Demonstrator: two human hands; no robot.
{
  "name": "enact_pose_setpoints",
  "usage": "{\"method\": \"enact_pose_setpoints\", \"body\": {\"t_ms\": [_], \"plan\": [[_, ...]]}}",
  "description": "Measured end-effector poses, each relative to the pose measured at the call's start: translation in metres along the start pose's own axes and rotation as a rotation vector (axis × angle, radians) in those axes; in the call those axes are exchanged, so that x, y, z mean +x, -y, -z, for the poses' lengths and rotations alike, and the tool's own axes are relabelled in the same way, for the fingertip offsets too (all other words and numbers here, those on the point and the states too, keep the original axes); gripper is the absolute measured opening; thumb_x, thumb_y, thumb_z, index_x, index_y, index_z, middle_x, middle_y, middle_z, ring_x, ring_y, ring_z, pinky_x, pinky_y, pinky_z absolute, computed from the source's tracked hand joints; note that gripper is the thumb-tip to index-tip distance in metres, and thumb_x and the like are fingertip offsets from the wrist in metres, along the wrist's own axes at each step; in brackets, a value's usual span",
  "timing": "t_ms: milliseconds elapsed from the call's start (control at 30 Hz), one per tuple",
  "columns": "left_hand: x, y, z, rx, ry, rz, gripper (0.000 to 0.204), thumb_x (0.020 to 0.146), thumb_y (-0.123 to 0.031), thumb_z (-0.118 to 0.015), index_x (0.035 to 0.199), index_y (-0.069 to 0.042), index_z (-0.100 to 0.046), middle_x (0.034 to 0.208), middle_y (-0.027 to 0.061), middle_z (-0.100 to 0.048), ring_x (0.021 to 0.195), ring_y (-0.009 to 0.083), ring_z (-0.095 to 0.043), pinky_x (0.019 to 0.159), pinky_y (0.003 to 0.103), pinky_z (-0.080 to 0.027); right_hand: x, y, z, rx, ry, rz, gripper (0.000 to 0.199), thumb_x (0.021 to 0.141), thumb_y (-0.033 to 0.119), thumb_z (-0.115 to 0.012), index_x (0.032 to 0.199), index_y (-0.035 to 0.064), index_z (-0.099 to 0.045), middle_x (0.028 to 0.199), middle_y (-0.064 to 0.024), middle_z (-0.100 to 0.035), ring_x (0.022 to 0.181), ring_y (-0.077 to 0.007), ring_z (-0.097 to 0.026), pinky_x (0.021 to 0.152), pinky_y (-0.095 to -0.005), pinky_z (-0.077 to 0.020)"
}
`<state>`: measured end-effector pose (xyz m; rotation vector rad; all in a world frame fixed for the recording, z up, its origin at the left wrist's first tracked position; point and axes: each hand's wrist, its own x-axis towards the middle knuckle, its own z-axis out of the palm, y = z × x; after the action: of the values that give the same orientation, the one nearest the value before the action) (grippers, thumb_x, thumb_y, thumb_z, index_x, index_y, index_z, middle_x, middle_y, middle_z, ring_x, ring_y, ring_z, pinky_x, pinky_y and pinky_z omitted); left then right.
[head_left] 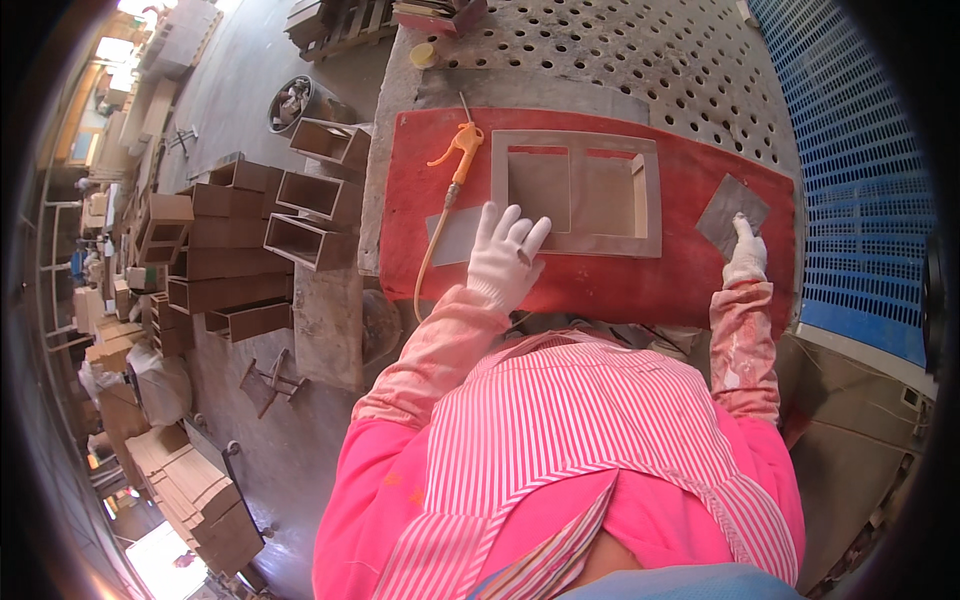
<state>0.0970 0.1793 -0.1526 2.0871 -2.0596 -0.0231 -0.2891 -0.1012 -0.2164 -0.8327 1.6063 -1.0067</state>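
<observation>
My left hand [505,257], in a white glove, hovers at the near left corner of a grey-brown wooden frame [655,200]. Its fingers are spread, and nothing shows in them. The frame lies on a red mat, with two rectangular openings split by an upright bar. To its right, my gloved right hand [745,255] has its fingers together on the near edge of a grey sheet [728,205] that looks like sandpaper. Whether its thumb is beneath the sheet is hidden. Left of the frame lies an orange air blow gun [465,150] with a hose.
The red mat [590,285] covers the near part of a table with a perforated top [640,60]. A pale grey sheet [450,237] lies by my left hand. Brown open boxes [230,235] are stacked at left, near a bin [300,105]. A blue slatted panel [860,200] stands at right.
</observation>
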Motion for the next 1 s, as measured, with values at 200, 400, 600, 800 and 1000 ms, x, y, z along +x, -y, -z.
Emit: {"method": "enact_pose_setpoints", "body": {"t_ms": [200, 400, 600, 800, 1000], "plan": [[0.052, 0.008, 0.034, -0.015, 0.025, -0.009, 0.046, 0.096, -0.055, -0.069, 0.125, -0.02, -0.072, 0.104, 0.0081, -0.075, 0.115, 0.0295, -0.067, 0.12, 0.052, -0.039, -0.013, 0.009, 0.0, -0.414, -0.042, 0.267, 0.088, 0.097, 0.04, -0.078, 0.164, 0.002, -0.038, 0.158, -0.0166, -0.05, 0.147, -0.0314, -0.048, 0.123, -0.0406, -0.035], [0.061, 0.043, 0.068, -1.175, -0.033, 0.386, 0.047, 0.107, -0.045, -0.062, 0.122, -0.002, -0.075, 0.099, 0.0087, -0.078, 0.089, 0.0206, -0.074, 0.081, 0.038, -0.059, -0.047, 0.033, -0.002, 0.125, 0.282, 0.097, 0.078, 0.104, 0.054, -0.068, 0.164, 0.0093, -0.045, 0.158, -0.0104, -0.051, 0.15, -0.0301, -0.046, 0.119, -0.049, -0.0402], [0.044, 0.001, 0.006, -1.94, 0.279, 0.931, 0.056, 0.113, -0.053, -0.049, 0.133, -0.005, -0.07, 0.112, 0.0098, -0.077, 0.094, 0.0197, -0.073, 0.08, 0.037, -0.059, -0.132, 0.012, -0.055, 0.307, 0.883, -0.152, 0.058, 0.114, 0.043, -0.049, 0.158, 0.0054, -0.049, 0.147, -0.0062, -0.059, 0.131, -0.0176, -0.057, 0.112, -0.0363, -0.0449], [0.045, -0.029, -0.049, -2.098, 0.327, 0.85, 0.055, 0.114, -0.051, -0.048, 0.136, -0.005, -0.068, 0.118, 0.0099, -0.075, 0.1, 0.021, -0.071, 0.085, 0.037, -0.058, -0.195, 0.014, -0.067, 0.075, 0.784, 0.172, 0.058, 0.119, 0.037, -0.033, 0.159, -0.0024, -0.045, 0.155, -0.0089, -0.055, 0.139, -0.0177, -0.053, 0.118, -0.0333, -0.0411], [0.049, -0.028, -0.054, -2.083, 0.34, 0.839, 0.055, 0.114, -0.049, -0.047, 0.139, -0.004, -0.065, 0.124, 0.0101, -0.072, 0.107, 0.0223, -0.07, 0.09, 0.038, -0.057, -0.208, 0.01, -0.065, 0.094, 0.848, 0.122, 0.044, 0.113, 0.029, -0.054, 0.14, -0.004, -0.063, 0.13, -0.0035, -0.068, 0.121, -0.0158, -0.059, 0.11, -0.0356, -0.0454]]}}
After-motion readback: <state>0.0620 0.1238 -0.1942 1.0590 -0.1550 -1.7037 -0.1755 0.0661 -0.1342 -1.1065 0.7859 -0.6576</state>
